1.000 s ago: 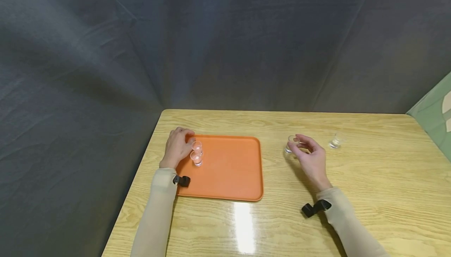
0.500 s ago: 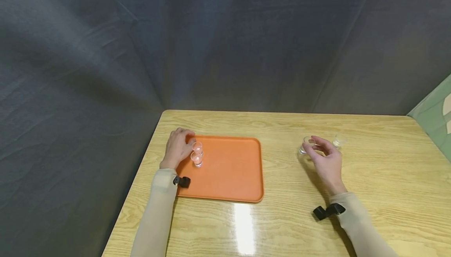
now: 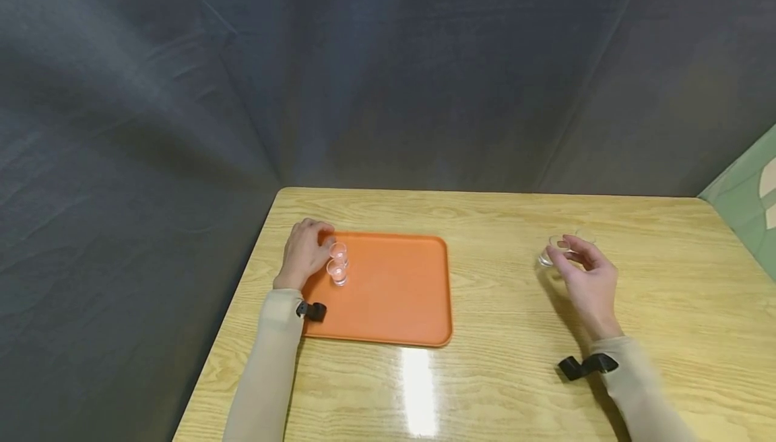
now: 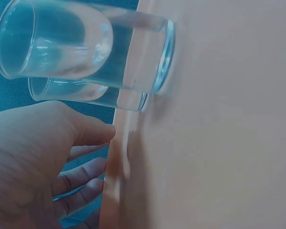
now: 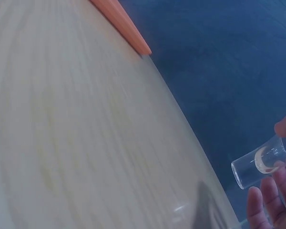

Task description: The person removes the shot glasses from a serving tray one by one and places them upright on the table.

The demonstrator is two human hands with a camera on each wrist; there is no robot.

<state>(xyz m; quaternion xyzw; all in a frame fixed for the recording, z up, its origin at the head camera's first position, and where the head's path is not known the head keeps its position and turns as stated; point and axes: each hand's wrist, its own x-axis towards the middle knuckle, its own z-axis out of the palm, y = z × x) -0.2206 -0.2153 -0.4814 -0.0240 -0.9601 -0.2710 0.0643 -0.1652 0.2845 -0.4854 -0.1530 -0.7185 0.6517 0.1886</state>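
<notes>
My right hand point(image 3: 587, 280) pinches a small clear shot glass point(image 3: 545, 260) near its rim, over the right part of the table. The right wrist view shows the same glass point(image 5: 250, 169) between thumb and fingers, its base apart from the tabletop. Behind that hand another clear glass point(image 3: 585, 234) is mostly hidden. My left hand point(image 3: 302, 253) stays at the far left corner of the orange tray point(image 3: 400, 287), fingers loosely bent and holding nothing. Close beside its thumb, two clear shot glasses stand upright on the tray, a nearer one point(image 3: 340, 276) and a farther one point(image 3: 338, 251).
The wooden table point(image 3: 497, 388) reaches well to the right of the tray. A dark curtain point(image 3: 424, 78) hangs along the back and left edges. Green patterned fabric point(image 3: 742, 193) shows at the far right.
My right hand has moved right with the shot glass, away from the tray, and now covers most of the other glass. The left hand and the two glasses beside it have stayed put.
</notes>
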